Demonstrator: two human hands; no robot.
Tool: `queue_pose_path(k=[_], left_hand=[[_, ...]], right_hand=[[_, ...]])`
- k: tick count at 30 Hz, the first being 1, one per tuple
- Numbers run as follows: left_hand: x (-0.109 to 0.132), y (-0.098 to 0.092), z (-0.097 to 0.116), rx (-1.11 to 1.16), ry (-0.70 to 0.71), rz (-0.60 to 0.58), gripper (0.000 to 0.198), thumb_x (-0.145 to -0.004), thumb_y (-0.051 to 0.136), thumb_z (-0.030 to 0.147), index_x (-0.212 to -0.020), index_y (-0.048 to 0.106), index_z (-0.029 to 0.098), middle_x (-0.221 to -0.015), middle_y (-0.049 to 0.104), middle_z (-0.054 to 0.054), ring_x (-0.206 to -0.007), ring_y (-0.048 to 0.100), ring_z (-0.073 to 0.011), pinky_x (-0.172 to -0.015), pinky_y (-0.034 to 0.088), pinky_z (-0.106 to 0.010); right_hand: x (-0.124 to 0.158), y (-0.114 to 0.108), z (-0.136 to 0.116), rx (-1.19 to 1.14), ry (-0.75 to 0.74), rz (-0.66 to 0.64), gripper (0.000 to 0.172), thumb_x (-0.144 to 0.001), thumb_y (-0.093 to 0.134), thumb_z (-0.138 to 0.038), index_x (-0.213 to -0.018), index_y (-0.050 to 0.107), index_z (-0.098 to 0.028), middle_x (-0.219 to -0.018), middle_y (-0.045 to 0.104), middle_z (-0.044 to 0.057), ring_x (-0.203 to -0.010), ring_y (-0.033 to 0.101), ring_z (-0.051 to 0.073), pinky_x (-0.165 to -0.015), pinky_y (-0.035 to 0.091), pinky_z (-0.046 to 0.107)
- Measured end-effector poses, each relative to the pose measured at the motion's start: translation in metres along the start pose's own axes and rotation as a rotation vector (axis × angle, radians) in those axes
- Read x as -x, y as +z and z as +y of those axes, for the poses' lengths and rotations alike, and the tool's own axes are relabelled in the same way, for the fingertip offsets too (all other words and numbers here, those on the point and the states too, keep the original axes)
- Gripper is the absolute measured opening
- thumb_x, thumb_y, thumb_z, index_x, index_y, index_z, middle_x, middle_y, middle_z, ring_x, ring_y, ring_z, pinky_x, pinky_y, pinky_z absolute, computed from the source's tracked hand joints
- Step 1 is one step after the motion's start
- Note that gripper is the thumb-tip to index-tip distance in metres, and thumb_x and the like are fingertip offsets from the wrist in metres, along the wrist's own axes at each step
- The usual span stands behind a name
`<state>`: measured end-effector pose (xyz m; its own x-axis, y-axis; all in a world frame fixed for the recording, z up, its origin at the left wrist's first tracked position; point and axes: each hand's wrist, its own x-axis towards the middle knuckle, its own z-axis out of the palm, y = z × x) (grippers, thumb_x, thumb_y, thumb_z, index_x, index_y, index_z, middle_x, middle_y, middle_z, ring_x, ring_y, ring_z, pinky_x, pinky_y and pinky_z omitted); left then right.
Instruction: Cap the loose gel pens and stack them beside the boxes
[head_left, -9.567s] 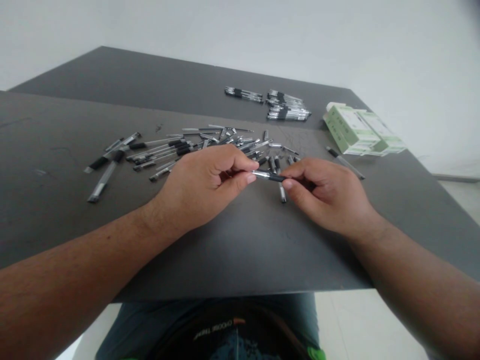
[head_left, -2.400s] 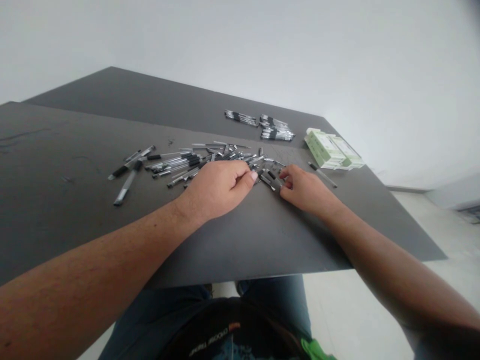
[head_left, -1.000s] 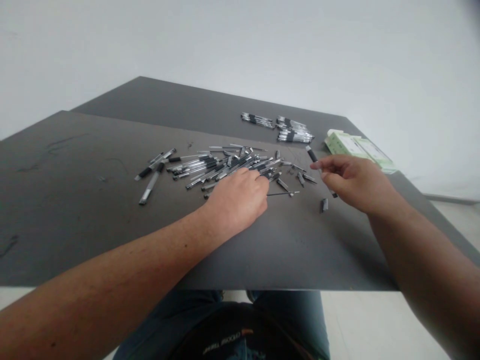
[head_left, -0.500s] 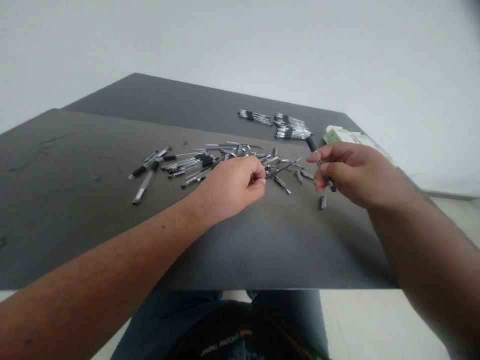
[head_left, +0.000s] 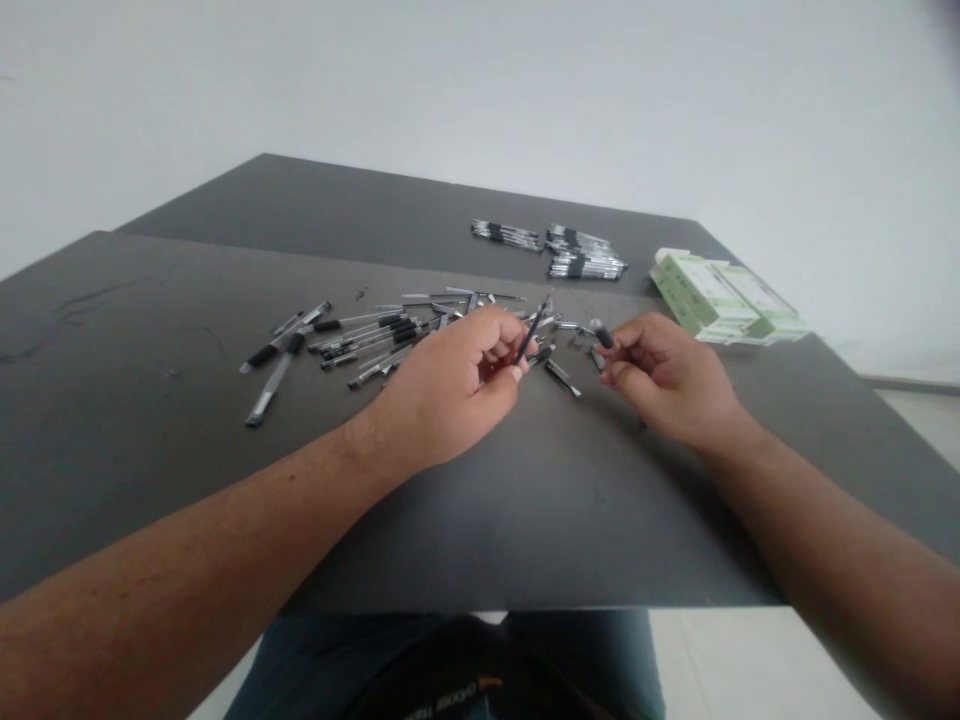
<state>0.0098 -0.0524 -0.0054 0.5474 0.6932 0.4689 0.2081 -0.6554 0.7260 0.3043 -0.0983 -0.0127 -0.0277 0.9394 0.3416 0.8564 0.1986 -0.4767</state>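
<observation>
From my remote seat, I have both bare hands in the head view, raised over the near part of the dark grey table [head_left: 517, 530]. The left hand [head_left: 450, 385] pinches a thin, dark ink refill [head_left: 531, 335] between thumb and fingers; the refill slants up and away, its tip pointing toward the far side. The right hand [head_left: 667, 375] is closed too, thumb against fingers, pinching a pen barrel [head_left: 602, 335] whose black grip juts out toward the refill. Most of that barrel is hidden from me in the fist. Refill and barrel are near each other, not touching.

Just behind the left hand I see a loose pile of pen parts [head_left: 375, 340], with transparent barrels, black grips and refills lying at mixed angles. A small pen cap [head_left: 562, 378] lies between the hands, pointing toward me. At the pile's left, a black-gripped pen [head_left: 271, 382] meets another pen [head_left: 262, 354] near its upper end; which lies on top, I cannot tell.

Farther back, I have a small row of pens [head_left: 506, 235] and, just right of it, a larger stack of pens [head_left: 586, 265]. Two green-and-white cartons [head_left: 705, 295] sit side by side beyond the right hand.
</observation>
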Motion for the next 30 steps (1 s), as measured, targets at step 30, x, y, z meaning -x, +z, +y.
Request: queue_pose_path(k=[30], left_hand=[[0.000,-0.002,-0.005,0.014,-0.059,0.132,0.010,-0.114,0.050,0.026,-0.118,0.059,0.023,-0.093,0.080,-0.001,-0.086,0.077,-0.0191,-0.088,0.062,-0.038]], right_hand=[[0.003,-0.005,-0.015,-0.027,-0.134,0.036,0.014,-0.087,0.063,-0.019,-0.096,0.069,-0.028,-0.094,0.077,0.007,-0.091,0.073,0.030,-0.088,0.057,0.044]])
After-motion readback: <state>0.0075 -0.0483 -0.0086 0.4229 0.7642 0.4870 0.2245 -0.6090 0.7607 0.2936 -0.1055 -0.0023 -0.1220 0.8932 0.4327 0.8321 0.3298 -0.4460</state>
